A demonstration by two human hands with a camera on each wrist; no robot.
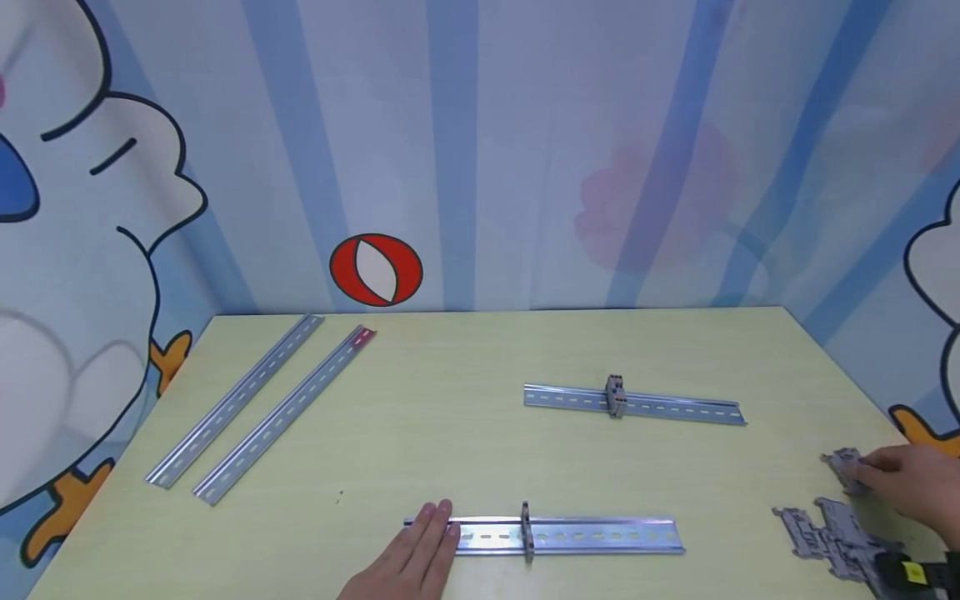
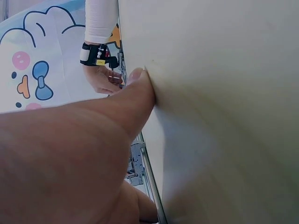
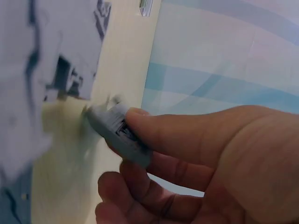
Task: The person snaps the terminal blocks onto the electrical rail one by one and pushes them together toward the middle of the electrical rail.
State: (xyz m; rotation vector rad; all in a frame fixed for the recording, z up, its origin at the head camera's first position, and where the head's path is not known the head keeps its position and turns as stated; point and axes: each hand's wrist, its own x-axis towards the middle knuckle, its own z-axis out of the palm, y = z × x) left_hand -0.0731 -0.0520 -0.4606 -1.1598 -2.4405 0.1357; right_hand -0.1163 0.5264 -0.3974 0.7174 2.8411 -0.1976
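My left hand (image 1: 415, 554) rests with straight fingers over the left end of the near slotted DIN rail (image 1: 607, 536). One thin grey terminal block (image 1: 527, 533) stands across that rail, just right of the fingers. In the left wrist view, the thumb (image 2: 142, 88) is at the tabletop beside the rail. Far to the right, my right hand (image 1: 911, 487) pinches a grey terminal block (image 3: 119, 130) between thumb and fingers, held over the table in the right wrist view. Loose grey terminal blocks (image 1: 843, 533) lie in a group just in front of the right hand.
Farther back on the right lies another DIN rail (image 1: 682, 407) carrying grey terminal blocks (image 1: 616, 397). Two long DIN rails (image 1: 236, 400) lie slanted at the left, one with a red-marked end (image 1: 363, 337). A printed curtain (image 1: 495, 167) borders the table's back and sides.
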